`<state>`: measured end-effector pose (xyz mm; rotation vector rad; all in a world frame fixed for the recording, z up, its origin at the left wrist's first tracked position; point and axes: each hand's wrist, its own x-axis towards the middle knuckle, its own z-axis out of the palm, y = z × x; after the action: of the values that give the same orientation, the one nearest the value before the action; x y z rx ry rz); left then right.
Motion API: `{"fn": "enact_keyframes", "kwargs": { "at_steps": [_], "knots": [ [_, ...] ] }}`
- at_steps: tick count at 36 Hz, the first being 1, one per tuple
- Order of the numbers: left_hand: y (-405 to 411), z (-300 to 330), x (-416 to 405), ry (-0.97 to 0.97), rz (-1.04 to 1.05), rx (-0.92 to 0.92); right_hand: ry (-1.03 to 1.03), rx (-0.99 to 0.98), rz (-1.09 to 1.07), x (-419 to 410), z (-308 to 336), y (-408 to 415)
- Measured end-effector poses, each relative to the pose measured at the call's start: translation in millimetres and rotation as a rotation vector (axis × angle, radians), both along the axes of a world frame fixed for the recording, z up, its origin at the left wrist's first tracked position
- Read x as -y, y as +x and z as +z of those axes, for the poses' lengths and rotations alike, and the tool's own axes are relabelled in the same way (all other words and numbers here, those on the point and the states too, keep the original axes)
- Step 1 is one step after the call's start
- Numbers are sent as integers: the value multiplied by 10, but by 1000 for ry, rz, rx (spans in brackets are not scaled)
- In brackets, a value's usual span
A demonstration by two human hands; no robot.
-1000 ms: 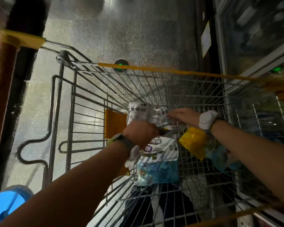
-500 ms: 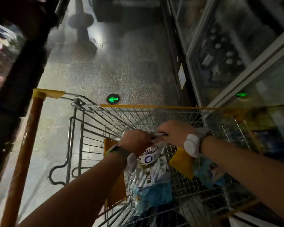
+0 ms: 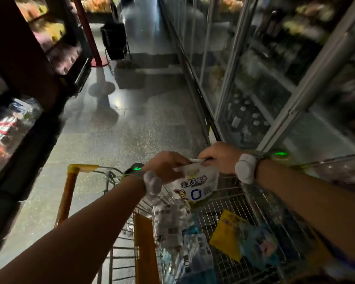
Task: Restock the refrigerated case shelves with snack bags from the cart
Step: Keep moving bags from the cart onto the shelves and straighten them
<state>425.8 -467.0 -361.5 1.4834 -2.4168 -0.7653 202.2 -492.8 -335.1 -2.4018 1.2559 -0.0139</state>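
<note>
A white snack bag with blue print hangs above the wire cart. My left hand pinches its top edge on the left and my right hand pinches the same edge on the right. Below it in the cart lie a clear pack with white labels, a yellow bag and blue bags. The refrigerated case with glass doors runs along the right, its shelves blurred behind the glass.
The cart's yellow rail and orange post stand at its left corner. Open product shelves line the left of the aisle. A dark basket stand and a red pole stand further down the speckled floor.
Both hands have lifted the white bag up out of the cart to above its rim. The view has tilted up from the cart to the aisle and the case doors.
</note>
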Motion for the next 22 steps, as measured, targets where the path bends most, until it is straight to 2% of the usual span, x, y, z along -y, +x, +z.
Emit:
{"fn": "enact_keyframes", "kwargs": {
  "at_steps": [2,4,7,14,22],
  "knots": [
    [27,118,51,87,73,-79,12,-3,-31,-4,134,-42],
    [28,229,47,113,54,-162,19,12,-46,-65,279,-76],
    [-5,209,62,135,52,-554,12,53,-98,-141,376,-138],
    [-226,344,-15,70,207,-639,-32,182,-261,-424,587,-278],
    [-552,539,-215,161,339,-952,-121,235,-453,-666,662,-477]
  ]
}}
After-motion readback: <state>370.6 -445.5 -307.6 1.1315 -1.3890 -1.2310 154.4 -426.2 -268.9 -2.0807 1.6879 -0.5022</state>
